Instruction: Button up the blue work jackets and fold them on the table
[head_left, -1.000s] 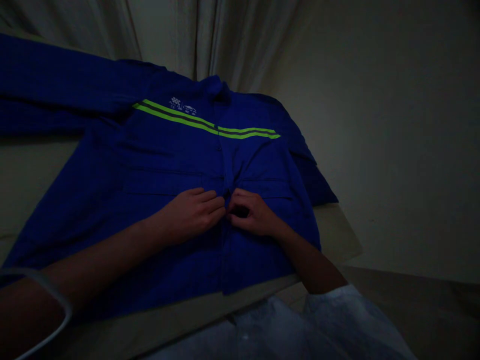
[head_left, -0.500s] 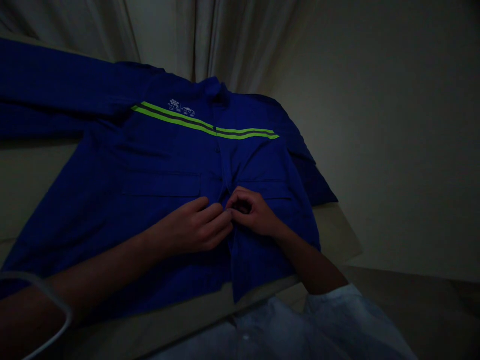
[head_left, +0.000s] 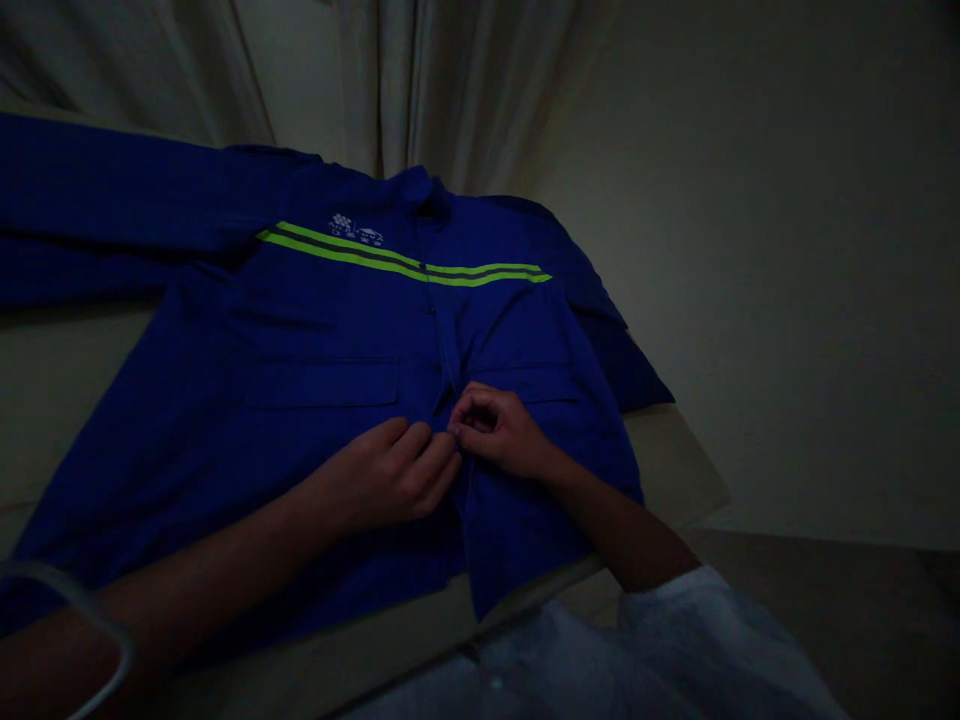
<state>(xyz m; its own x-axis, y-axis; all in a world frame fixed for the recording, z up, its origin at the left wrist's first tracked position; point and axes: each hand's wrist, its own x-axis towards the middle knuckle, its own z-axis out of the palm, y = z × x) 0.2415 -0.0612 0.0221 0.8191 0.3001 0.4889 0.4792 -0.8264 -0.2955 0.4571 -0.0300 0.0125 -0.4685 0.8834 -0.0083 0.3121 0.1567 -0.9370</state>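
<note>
A blue work jacket [head_left: 330, 330] with a yellow-green reflective stripe [head_left: 352, 255] and a white print on the chest lies spread out, collar away from me. Its front placket is fastened near the stripe and parts lower down. At the placket's lower half my left hand [head_left: 401, 470] is closed, fingertips pinching the jacket's front edge. My right hand [head_left: 499, 430] meets it there, thumb and forefinger pressed together on the same edge. Whether a button sits between the fingertips is hidden by the fingers and the dim light.
Under the jacket is a pale table [head_left: 675, 460], its near edge close to my body. Curtains [head_left: 465, 100] hang behind the far side, and a plain wall [head_left: 780, 280] stands at the right. A pale loop [head_left: 112, 640] crosses the lower left by my forearm.
The view has tilted slightly, so jacket and hands appear a little lower. Both hands keep their pinch at the placket, with only small finger shifts.
</note>
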